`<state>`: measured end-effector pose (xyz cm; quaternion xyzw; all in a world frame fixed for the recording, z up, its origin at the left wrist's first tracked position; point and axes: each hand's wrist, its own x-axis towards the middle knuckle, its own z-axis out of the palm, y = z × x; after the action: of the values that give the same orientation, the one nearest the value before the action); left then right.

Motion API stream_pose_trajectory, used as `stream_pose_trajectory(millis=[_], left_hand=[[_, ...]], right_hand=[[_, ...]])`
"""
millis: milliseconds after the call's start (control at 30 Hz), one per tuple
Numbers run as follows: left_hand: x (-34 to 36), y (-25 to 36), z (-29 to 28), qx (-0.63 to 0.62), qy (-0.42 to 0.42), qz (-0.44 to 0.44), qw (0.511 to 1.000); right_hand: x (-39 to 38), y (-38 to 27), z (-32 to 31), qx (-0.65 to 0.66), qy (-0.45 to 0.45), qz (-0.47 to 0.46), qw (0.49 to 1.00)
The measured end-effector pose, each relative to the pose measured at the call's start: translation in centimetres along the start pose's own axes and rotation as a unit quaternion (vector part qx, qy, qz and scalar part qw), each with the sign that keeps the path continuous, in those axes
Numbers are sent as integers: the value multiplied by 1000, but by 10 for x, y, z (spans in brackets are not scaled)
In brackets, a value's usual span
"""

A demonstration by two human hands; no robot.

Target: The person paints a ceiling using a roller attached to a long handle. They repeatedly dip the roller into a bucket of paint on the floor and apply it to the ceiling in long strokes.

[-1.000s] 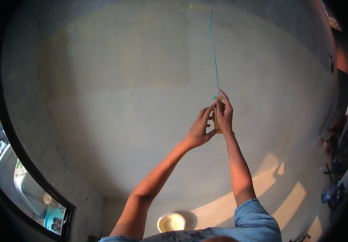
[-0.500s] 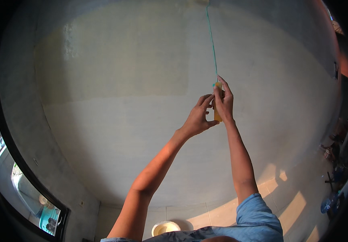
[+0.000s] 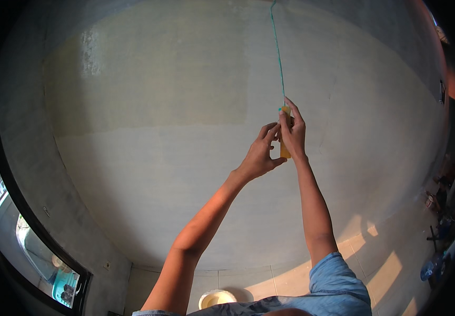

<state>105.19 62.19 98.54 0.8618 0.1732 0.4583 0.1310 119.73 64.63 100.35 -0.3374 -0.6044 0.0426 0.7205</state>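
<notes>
In front of the grey wall [image 3: 196,179] I hold up a narrow yellow block [image 3: 285,150], upright. A thin green string [image 3: 278,52] runs from the block's top straight up to the upper edge of the view. My right hand [image 3: 295,131] is closed round the block's right side, thumb across its front and forefinger reaching up beside the string. At its left side my left hand [image 3: 259,152] is curled, with its fingertips by the middle of the block and its thumb at the lower end. Fingers partly hide the block.
A large yellowish patch [image 3: 169,79] covers the wall's upper left. On the tiled floor [image 3: 290,279] below me stands a round pale tub [image 3: 216,298]. A dark-framed window [image 3: 32,226] is on the left. Assorted clutter [image 3: 438,231] lines the right side.
Both hands keep almost the same place and grip on the block. The view has tilted slightly, so the string's upper end sits a little higher.
</notes>
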Motion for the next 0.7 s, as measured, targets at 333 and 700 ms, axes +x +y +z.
stream_pose_trajectory(millis=[333, 700], left_hand=[[1, -5, 6, -20, -10, 3, 1000], [-25, -38, 27, -24, -42, -46, 998]], right_hand=[[-5, 3, -4, -32, 1, -1, 999], [-49, 36, 2, 11, -31, 79, 996]])
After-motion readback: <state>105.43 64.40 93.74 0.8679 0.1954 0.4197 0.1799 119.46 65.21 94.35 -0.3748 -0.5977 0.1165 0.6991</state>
